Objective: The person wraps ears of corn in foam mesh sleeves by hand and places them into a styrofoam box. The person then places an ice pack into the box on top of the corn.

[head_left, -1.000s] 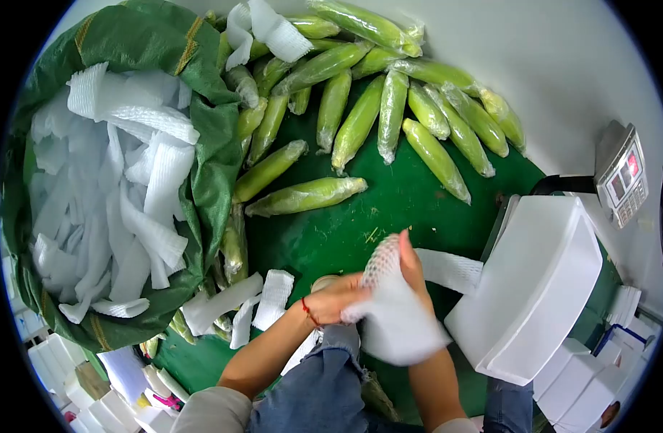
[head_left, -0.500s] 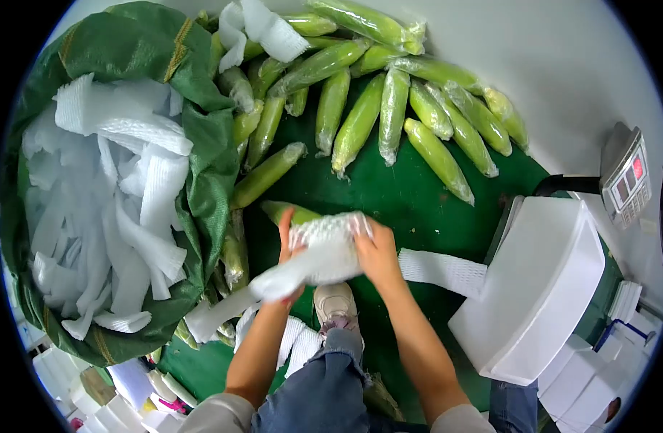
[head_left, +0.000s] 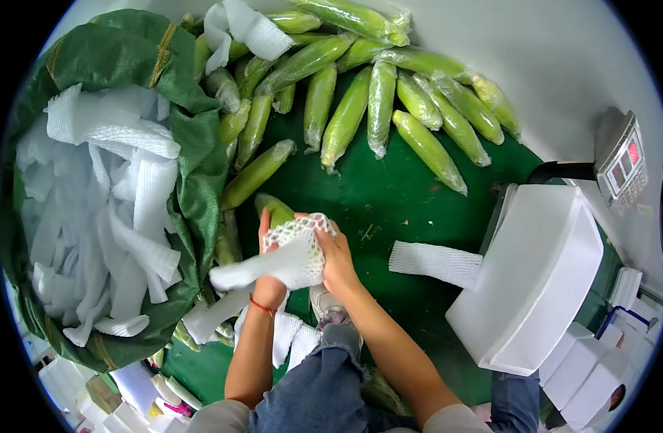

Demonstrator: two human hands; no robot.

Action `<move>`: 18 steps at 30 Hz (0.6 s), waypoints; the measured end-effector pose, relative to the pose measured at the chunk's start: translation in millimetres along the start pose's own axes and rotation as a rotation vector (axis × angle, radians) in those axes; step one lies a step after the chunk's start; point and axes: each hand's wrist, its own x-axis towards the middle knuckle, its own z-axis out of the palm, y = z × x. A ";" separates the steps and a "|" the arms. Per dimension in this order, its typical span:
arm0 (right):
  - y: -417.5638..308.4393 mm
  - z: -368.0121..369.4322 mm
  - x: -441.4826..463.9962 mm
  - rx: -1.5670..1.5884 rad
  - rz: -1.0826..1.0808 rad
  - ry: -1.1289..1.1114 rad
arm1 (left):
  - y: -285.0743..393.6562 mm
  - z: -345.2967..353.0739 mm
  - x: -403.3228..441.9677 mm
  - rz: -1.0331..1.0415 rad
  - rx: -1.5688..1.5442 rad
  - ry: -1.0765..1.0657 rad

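A white foam net sleeve (head_left: 302, 260) is stretched between my two hands, with its loose end blurred toward the left. My left hand (head_left: 268, 278) grips the sleeve from the left, palm partly hidden behind it. On its right side my right hand (head_left: 335, 261) holds the sleeve's edge. One end of a green corn cob (head_left: 275, 209) shows at the sleeve's upper opening, between my hands; the rest is covered by the net. Other wrapped corn cobs (head_left: 348, 119) lie above on the green surface (head_left: 374, 202).
At the left, a green sack (head_left: 201, 155) is full of white foam sleeves (head_left: 154, 195). A white foam box (head_left: 537, 278) sits at the right below a digital scale (head_left: 622, 162). One foam sleeve (head_left: 436, 263) lies beside the box. More white boxes (head_left: 580, 375) stand at lower right.
The sleeve went from being handled alone to my hands' left-centre position over a corn cob. The cob that lay at centre left is now tilted and partly inside the sleeve.
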 end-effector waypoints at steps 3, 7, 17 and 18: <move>-10.2 8.4 -11.7 0.191 0.034 0.099 | 5.0 -6.6 -1.1 0.053 0.116 -0.081; -86.0 7.4 -46.7 -0.691 -0.403 0.051 | 10.6 10.2 -43.7 -0.237 -0.190 -0.076; 14.5 -79.9 -25.8 -0.123 -0.140 0.264 | -89.6 -25.3 24.6 -0.347 -0.214 -0.381; -2.6 -78.4 -32.5 -0.206 -0.270 0.176 | -68.8 -9.4 16.9 -0.320 0.025 -0.402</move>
